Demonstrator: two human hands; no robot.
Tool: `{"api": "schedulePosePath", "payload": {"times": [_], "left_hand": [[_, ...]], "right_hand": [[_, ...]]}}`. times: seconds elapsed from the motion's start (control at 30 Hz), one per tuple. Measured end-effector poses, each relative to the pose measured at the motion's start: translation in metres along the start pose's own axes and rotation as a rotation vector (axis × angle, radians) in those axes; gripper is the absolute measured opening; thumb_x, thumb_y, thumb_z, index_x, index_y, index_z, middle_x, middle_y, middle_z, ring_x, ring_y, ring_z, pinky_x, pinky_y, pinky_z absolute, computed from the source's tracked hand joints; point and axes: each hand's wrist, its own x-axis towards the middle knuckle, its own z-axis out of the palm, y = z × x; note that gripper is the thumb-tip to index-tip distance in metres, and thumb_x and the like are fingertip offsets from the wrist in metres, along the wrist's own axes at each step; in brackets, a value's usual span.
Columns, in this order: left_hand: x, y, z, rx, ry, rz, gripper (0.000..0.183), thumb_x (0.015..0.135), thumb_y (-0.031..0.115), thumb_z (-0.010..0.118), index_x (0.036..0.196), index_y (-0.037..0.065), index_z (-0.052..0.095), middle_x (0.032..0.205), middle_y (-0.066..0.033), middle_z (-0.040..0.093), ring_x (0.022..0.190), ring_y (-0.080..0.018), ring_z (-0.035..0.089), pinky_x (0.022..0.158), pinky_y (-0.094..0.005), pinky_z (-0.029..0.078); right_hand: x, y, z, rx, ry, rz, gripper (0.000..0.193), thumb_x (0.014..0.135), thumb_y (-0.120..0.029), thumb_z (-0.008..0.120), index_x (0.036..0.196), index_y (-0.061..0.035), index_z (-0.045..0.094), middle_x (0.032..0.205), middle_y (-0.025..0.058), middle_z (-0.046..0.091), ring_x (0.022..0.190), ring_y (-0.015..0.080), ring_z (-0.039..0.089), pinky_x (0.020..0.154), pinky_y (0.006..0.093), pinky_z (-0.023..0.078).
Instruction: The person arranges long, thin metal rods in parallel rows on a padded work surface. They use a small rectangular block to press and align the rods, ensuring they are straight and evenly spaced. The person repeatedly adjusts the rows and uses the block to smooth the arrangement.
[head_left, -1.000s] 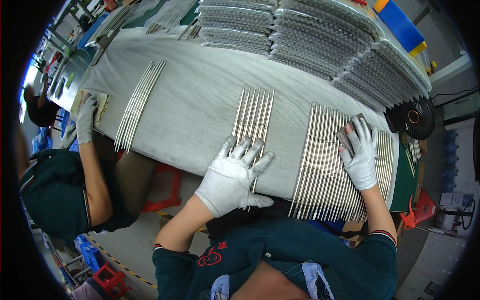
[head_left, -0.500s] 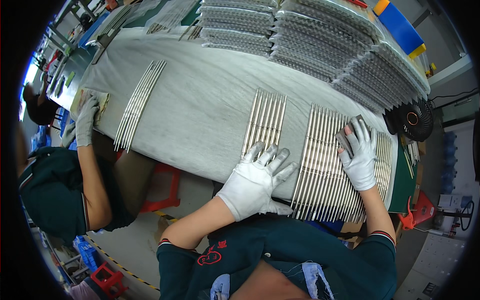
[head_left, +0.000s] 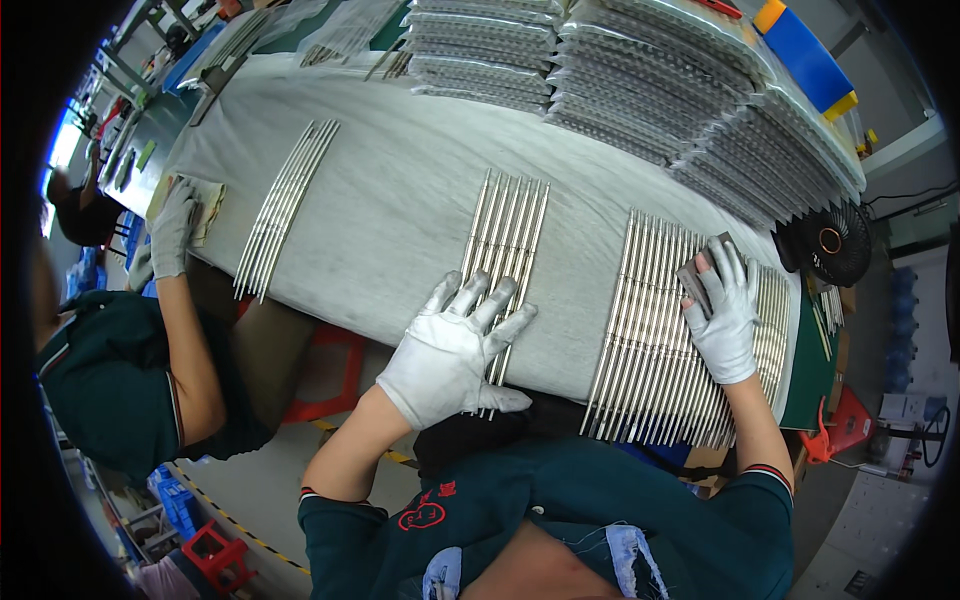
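My left hand (head_left: 447, 352), in a white glove, lies with its fingers spread over the near part of a small group of slim metal rods (head_left: 507, 222). The rods lie side by side on the grey cloth, and the palm hides part of them. Farther right, my gloved right hand (head_left: 727, 330) grips a flat grey block (head_left: 692, 284) against a wide row of similar rods (head_left: 645, 320). Thumb and one fingertip of that hand show bare. What the block is made of I cannot make out.
Clear-wrapped trays in tall stacks (head_left: 640, 90) stand along the far side. A black fan (head_left: 832, 240) is at the right end. Another small rod group (head_left: 285, 210) lies to the left, near a co-worker's gloved hand (head_left: 174, 235) on a cloth. Red stool (head_left: 335, 372) below the table edge.
My left hand has moved left, and the small rod group beneath it has shifted left, away from the wide row. My right hand stays on the wide row with the block.
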Motion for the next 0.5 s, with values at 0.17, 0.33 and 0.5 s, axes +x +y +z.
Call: {"api": "schedulePosePath", "payload": {"times": [0.17,0.33,0.5], "left_hand": [[0.004,0.006,0.003,-0.033,-0.002,0.020,0.098,0.074,0.071,0.070,0.147,0.009,0.048,0.149,-0.0234,0.046,0.138,-0.0457,0.042,0.118,-0.0584,0.026],[0.015,0.019,0.011,-0.034,0.026,0.089,0.096,0.077,0.074,0.064,0.145,0.008,0.051,0.148,-0.0208,0.048,0.138,-0.0423,0.043,0.119,-0.0568,0.027],[0.026,0.031,0.019,-0.069,0.035,0.137,0.096,0.078,0.076,0.060,0.144,0.007,0.052,0.147,-0.0195,0.050,0.138,-0.0384,0.044,0.119,-0.0548,0.027]], "right_hand": [[0.000,0.000,0.000,0.003,0.006,-0.002,0.057,0.085,-0.026,0.070,0.137,-0.0106,0.054,0.152,0.0182,0.044,0.143,0.0415,0.037,0.119,0.0665,0.018],[-0.001,0.001,0.001,0.006,-0.005,0.003,0.058,0.086,-0.027,0.069,0.139,-0.0113,0.053,0.152,0.0187,0.044,0.143,0.0416,0.038,0.119,0.0668,0.018],[-0.001,0.002,0.001,0.000,-0.009,-0.002,0.056,0.086,-0.028,0.069,0.138,-0.0105,0.054,0.152,0.0187,0.044,0.143,0.0413,0.038,0.119,0.0668,0.018]]}}
